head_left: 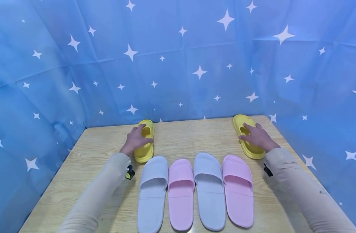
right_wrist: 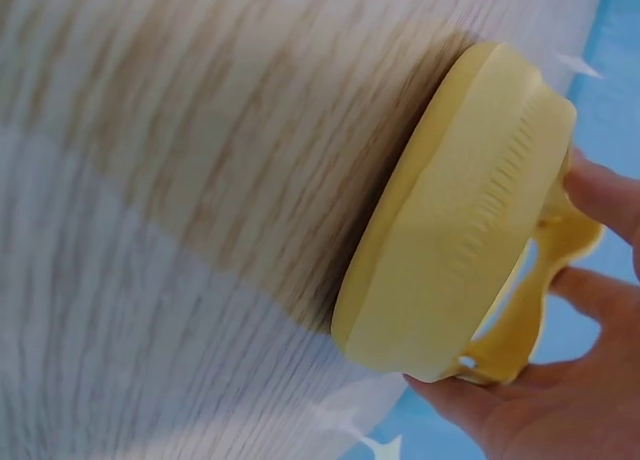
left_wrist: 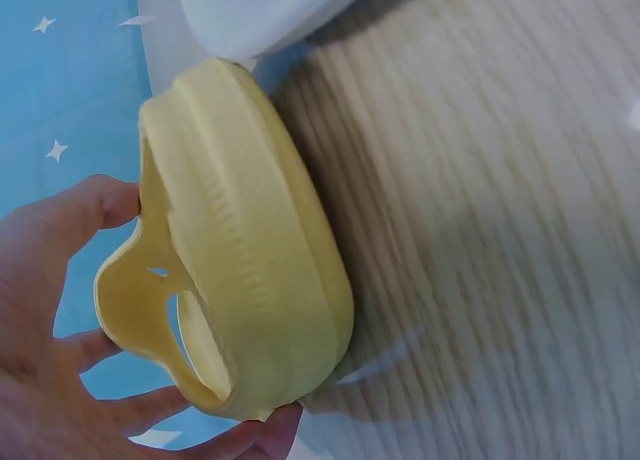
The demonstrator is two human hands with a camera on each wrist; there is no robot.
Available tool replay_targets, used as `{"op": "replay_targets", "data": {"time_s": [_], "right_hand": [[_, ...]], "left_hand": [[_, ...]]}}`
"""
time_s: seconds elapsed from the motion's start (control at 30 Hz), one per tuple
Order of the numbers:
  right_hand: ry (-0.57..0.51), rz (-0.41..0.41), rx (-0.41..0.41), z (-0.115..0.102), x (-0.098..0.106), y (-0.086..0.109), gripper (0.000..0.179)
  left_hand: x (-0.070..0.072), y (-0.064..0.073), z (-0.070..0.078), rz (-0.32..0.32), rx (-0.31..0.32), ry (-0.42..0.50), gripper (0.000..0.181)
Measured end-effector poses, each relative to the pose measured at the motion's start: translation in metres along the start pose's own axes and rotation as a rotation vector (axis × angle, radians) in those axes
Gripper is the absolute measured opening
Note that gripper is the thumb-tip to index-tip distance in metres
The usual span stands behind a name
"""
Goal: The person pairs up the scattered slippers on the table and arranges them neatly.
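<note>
My left hand [head_left: 135, 139] grips a yellow slipper [head_left: 144, 153] near the table's back edge, thumb on its right side and fingers reaching over the strap. The left wrist view shows that slipper [left_wrist: 250, 250] side-on, held between thumb and fingers close to the tabletop. Toward the back right corner, a matching yellow slipper [head_left: 239, 120] is angled, with my right hand [head_left: 258, 138] holding it by the strap area. In the right wrist view, fingertips touch this slipper [right_wrist: 450, 230] at both ends of its upper rim.
Between my forearms stands a row of slides: grey [head_left: 151, 207], pink [head_left: 180, 207], grey [head_left: 211, 207] and pink [head_left: 240, 207], toes pointing away. They lie on a wooden table [head_left: 189, 139]. A blue curtain with white stars [head_left: 172, 81] rises behind the table and at both sides.
</note>
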State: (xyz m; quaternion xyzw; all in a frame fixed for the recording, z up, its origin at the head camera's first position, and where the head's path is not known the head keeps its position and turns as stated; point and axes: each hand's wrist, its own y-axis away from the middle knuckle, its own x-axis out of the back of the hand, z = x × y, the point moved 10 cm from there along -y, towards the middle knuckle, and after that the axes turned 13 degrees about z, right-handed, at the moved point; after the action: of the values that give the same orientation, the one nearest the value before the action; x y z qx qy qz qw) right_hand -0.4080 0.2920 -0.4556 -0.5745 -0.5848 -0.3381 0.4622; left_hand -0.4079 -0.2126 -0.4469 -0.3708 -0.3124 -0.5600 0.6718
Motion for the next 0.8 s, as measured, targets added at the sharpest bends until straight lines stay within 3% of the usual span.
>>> {"op": "replay_targets", "data": {"time_s": [0.33, 0.6, 0.8], "right_hand": [[0.021, 0.006, 0.012, -0.003, 0.002, 0.002, 0.092], [0.028, 0.022, 0.013, -0.001, 0.003, 0.0, 0.084], [0.035, 0.016, 0.016, -0.002, 0.0, 0.001, 0.081]], "left_hand": [[0.005, -0.004, 0.008, -0.022, 0.015, 0.047, 0.089], [-0.006, -0.004, 0.018, -0.013, 0.051, 0.055, 0.088], [-0.016, -0.001, 0.036, -0.039, 0.071, 0.061, 0.093]]}}
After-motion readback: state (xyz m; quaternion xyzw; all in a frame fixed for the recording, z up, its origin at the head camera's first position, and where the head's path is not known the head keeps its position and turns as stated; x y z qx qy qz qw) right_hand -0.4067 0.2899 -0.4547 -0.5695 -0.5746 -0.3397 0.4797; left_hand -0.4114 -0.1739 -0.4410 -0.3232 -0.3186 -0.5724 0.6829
